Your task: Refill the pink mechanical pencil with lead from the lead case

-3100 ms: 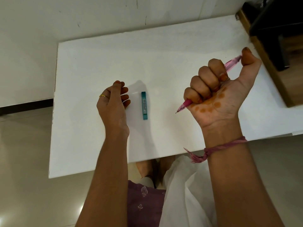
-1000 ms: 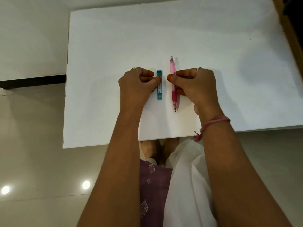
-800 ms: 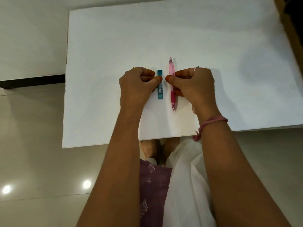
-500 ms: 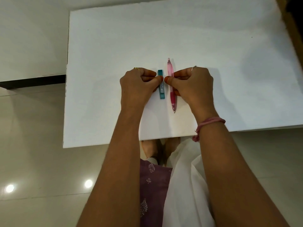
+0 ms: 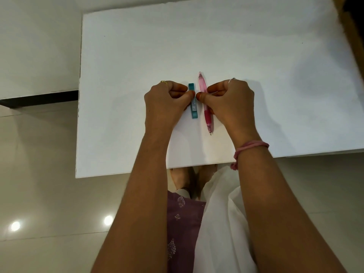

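The teal lead case (image 5: 194, 111) lies flat on the white table (image 5: 256, 56), long axis pointing away from me. My left hand (image 5: 167, 101) rests on the table with curled fingers; its thumb lies across the case and its index finger touches the case's left edge. The pink mechanical pencil (image 5: 206, 115) lies just right of the case and parallel to it, tip toward me. My right hand (image 5: 230, 101) pinches the pencil's middle between thumb and curled fingers. The two thumb tips nearly touch. Both objects rest on the table.
The table's front edge (image 5: 157, 172) is close to my body, and its left edge (image 5: 78, 95) drops to a tiled floor. A dark wooden piece of furniture (image 5: 354, 20) stands at the far right corner. White and purple cloth (image 5: 197, 223) hangs below my arms.
Three seconds ago my right hand held the pencil raised in a fist; it now lies on the table beside the case. Over the last second both hands and the pencil barely shifted.
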